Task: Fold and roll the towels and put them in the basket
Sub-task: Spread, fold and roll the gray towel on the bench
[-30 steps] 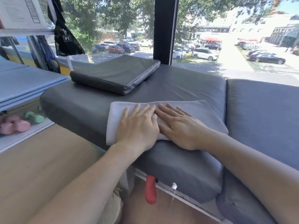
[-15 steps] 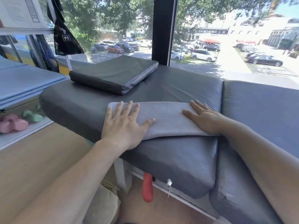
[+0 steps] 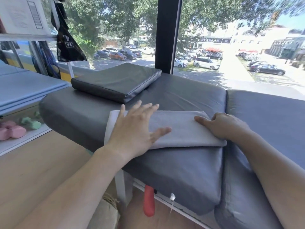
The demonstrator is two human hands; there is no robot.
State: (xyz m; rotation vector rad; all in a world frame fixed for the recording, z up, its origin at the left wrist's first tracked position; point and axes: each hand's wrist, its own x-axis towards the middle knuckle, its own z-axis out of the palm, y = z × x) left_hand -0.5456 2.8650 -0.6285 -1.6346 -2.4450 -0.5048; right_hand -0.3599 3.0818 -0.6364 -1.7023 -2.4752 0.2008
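folded grey towel (image 3: 178, 131) under left hand (image 3: 133, 131) fingers, right hand (image 3: 226, 126) fingers gripping its end

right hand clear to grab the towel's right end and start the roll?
Probably yes. The right hand already rests on the right end of the folded grey towel, fingers curled at its edge. The left hand lies flat on the other end, out of the way.

"P3" label on hanging black bag (image 3: 68, 45)

one towel (image 3: 179, 129), two hands — left (image 3: 132, 133), right (image 3: 226, 126)
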